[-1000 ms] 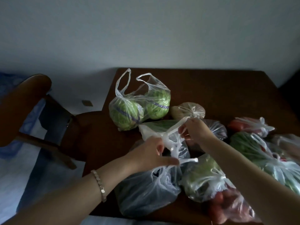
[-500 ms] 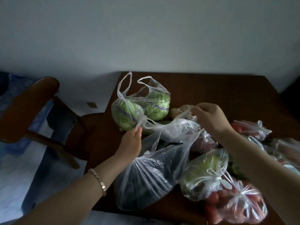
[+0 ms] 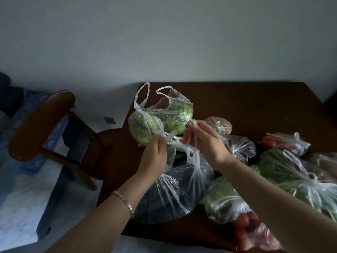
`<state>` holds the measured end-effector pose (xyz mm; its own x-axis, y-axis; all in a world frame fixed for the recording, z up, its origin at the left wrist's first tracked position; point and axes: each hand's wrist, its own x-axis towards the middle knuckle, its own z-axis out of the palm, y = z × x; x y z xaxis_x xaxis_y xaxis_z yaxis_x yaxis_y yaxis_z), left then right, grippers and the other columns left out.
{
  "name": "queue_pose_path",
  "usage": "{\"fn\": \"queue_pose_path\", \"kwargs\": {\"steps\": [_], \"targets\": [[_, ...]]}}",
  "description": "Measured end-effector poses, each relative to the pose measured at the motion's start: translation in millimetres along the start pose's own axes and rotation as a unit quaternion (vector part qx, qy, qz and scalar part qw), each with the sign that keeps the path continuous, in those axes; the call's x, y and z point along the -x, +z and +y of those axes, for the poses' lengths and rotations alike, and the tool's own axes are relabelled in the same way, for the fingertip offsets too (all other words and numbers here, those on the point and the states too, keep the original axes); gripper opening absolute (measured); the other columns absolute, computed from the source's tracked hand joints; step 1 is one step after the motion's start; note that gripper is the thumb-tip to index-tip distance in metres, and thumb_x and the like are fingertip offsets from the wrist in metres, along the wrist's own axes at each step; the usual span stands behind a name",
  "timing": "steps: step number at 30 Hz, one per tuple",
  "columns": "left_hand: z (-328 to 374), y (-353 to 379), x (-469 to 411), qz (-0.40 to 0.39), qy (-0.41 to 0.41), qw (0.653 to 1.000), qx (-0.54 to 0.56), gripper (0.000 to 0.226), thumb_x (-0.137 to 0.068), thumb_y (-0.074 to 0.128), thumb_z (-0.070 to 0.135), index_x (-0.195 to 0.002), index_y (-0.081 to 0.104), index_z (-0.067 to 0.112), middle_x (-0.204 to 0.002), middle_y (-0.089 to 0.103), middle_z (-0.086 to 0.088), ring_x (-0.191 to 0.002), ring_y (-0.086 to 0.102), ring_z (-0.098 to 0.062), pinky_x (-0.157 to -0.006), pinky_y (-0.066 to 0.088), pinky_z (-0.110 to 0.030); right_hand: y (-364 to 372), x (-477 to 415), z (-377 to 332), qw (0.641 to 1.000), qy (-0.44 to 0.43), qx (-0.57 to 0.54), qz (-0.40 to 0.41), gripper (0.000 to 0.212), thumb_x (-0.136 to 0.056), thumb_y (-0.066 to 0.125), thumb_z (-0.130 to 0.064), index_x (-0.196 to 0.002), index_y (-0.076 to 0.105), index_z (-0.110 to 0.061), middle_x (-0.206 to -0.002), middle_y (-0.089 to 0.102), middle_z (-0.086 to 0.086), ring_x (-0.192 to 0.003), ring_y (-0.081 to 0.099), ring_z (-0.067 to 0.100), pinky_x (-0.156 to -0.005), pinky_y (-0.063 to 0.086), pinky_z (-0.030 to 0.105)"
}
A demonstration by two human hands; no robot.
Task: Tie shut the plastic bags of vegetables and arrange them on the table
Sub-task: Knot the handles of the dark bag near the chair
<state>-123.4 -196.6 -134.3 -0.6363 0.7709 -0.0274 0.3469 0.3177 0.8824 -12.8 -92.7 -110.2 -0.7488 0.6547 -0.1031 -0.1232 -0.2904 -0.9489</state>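
A clear plastic bag of dark vegetables [image 3: 175, 190] lies on the dark wooden table [image 3: 246, 106] in front of me. Its two white handles are drawn up between my hands. My left hand [image 3: 155, 154] pinches one handle at the bag's left. My right hand [image 3: 202, 141] holds the other handle, which loops over its fingers. Behind my hands stands an untied bag with two green cabbages [image 3: 160, 121], its handles upright.
Several knotted bags sit to the right: a small pale one [image 3: 218, 126], a purple one [image 3: 240, 148], a red one [image 3: 284, 143], green ones [image 3: 284, 172] and a red one at the front edge [image 3: 255, 232]. A wooden chair [image 3: 40, 125] stands left of the table.
My hands have come closer together above the dark bag, bringing its two handles toward each other. The bag's mouth has narrowed.
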Motion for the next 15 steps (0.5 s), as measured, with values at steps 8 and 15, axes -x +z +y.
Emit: {"fn": "queue_pose_path", "kwargs": {"steps": [8,15], "targets": [[-17,25,-4,-0.049,-0.186,0.941,0.279,0.024,-0.093,0.050,0.007,-0.076,0.067,0.013,-0.054,0.046,0.004,-0.049,0.039,-0.007,-0.046,0.031,-0.016,-9,1,46,0.968,0.107,0.187,0.131,0.020,-0.094,0.047,-0.011,-0.104,0.063,-0.004,-0.053,0.045,-0.002,-0.046,0.038,0.011,-0.045,0.033,0.020],[-26,35,-5,-0.083,-0.264,0.901,0.333,0.014,-0.085,0.058,-0.002,-0.098,0.058,0.000,-0.077,0.061,-0.011,-0.052,0.047,-0.011,-0.039,0.038,-0.015,-8,15,58,0.969,0.127,0.169,0.128,0.023,-0.081,0.056,0.007,-0.089,0.071,-0.008,-0.062,0.066,-0.007,-0.054,0.058,0.002,-0.053,0.046,0.012]]}}
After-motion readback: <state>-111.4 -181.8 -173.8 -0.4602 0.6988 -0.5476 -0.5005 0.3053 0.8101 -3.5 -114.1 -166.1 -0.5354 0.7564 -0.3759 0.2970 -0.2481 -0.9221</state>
